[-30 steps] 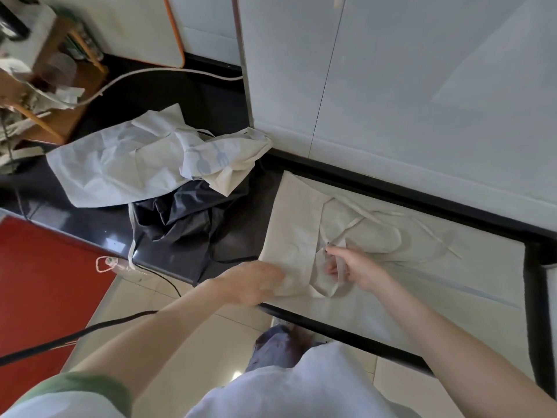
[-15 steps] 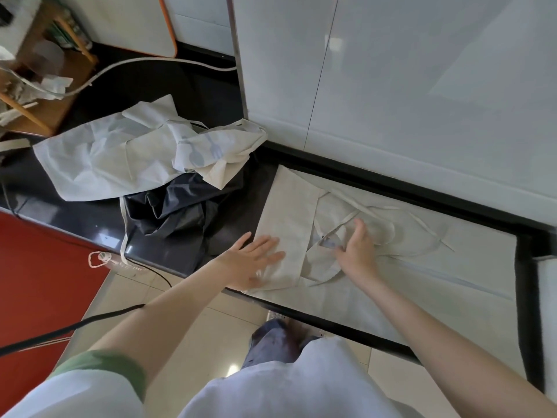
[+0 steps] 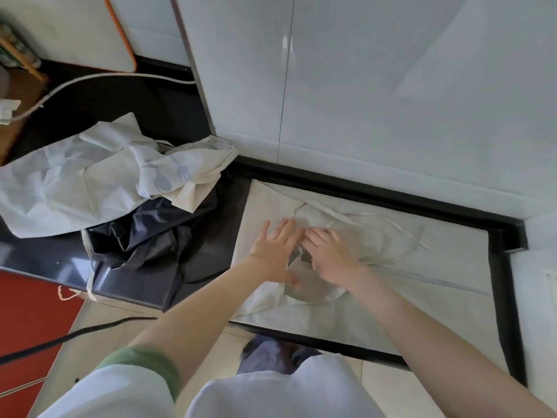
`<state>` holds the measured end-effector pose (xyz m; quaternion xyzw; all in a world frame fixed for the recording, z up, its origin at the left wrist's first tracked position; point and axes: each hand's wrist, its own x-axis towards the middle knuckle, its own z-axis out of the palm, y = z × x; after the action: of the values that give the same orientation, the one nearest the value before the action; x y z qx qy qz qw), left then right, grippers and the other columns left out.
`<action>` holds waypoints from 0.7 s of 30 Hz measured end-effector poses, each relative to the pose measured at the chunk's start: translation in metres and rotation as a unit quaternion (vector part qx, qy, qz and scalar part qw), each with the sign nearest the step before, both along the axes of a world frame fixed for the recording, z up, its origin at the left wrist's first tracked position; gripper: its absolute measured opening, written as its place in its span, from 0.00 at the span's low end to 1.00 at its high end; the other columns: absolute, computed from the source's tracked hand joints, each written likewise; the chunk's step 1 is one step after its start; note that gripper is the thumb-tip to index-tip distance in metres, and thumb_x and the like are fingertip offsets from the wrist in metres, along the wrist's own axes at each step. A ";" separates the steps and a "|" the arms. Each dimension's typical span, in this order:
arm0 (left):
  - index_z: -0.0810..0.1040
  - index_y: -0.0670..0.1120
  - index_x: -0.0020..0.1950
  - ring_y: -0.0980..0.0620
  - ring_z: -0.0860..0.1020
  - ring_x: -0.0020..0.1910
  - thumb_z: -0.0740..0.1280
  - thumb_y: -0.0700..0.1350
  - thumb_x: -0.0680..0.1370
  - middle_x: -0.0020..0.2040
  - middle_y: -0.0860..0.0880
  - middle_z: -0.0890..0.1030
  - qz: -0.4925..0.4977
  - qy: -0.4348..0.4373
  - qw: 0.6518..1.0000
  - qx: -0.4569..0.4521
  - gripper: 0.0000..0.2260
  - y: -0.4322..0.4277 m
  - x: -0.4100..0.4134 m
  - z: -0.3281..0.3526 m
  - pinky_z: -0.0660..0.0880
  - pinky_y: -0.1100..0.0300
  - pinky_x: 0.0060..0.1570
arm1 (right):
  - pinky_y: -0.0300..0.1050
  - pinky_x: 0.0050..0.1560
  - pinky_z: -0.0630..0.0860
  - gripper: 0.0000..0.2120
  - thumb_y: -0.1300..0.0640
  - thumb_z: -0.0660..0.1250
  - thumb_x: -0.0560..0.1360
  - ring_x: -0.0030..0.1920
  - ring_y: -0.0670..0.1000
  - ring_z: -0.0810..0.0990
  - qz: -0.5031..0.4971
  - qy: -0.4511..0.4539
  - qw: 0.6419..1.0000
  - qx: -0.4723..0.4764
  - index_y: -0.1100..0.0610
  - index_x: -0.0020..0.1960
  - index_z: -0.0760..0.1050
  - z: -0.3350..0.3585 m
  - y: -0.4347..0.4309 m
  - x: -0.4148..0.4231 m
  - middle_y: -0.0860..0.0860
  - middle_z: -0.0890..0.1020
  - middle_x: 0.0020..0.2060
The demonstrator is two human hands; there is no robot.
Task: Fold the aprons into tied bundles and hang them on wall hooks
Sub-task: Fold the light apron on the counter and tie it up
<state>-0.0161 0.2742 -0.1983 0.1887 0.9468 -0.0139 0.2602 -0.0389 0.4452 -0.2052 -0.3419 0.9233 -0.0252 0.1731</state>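
- Centre of the frame, on the pale part of the table (image 3: 208,254), lies the cream apron (image 3: 265,206) I am working on, its left side turned over in one flat fold.
- My left hand (image 3: 277,251) lies open on that fold, fingers spread, and presses it down.
- My right hand (image 3: 328,254) rests just beside it on the bunched middle. Its fingers are slightly bent on the cloth, and I see no pinch.
- I judge this an early stage: one fold is made, nothing is rolled or knotted, and no wall hooks are in view.
- The ties (image 3: 425,246) trail loose to the right, so the tying is yet to come.
- Two more wait at the left of the frame, both crumpled: a white apron with a blue spoon-and-fork print (image 3: 168,176) and, under its edge, a dark navy apron (image 3: 144,233).
- The cream cloth looks like matte woven cotton, soft and holding its creases, with thin flat tape ties.
- The navy one looks slicker, with sharper, faintly shiny wrinkles, and the table's dark top is glossy.
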 end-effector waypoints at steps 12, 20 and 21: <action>0.31 0.57 0.76 0.47 0.24 0.71 0.52 0.70 0.76 0.74 0.45 0.26 0.009 -0.090 0.995 0.040 0.39 -0.014 -0.014 -0.028 0.33 0.38 0.71 | 0.46 0.40 0.66 0.08 0.53 0.57 0.79 0.46 0.56 0.77 -0.255 -0.157 0.954 -0.022 0.56 0.44 0.68 0.005 -0.029 0.001 0.54 0.77 0.45; 0.30 0.58 0.75 0.46 0.24 0.71 0.53 0.68 0.77 0.73 0.46 0.24 0.005 -0.103 0.994 0.024 0.39 -0.013 -0.017 -0.032 0.31 0.38 0.70 | 0.49 0.45 0.69 0.11 0.55 0.61 0.79 0.50 0.59 0.78 -0.327 -0.154 0.932 -0.028 0.59 0.40 0.71 0.005 -0.046 0.007 0.60 0.81 0.45; 0.30 0.58 0.75 0.46 0.24 0.71 0.54 0.68 0.77 0.73 0.46 0.24 0.006 -0.102 0.995 0.023 0.39 -0.013 -0.017 -0.033 0.31 0.39 0.70 | 0.48 0.43 0.69 0.10 0.56 0.60 0.79 0.49 0.59 0.78 -0.333 -0.161 0.929 -0.027 0.59 0.40 0.70 0.006 -0.047 0.007 0.60 0.81 0.45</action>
<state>-0.0333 0.2611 -0.2310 0.1895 0.9167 0.0283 0.3507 -0.0322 0.3978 -0.1992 -0.0110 0.9429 -0.1612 0.2912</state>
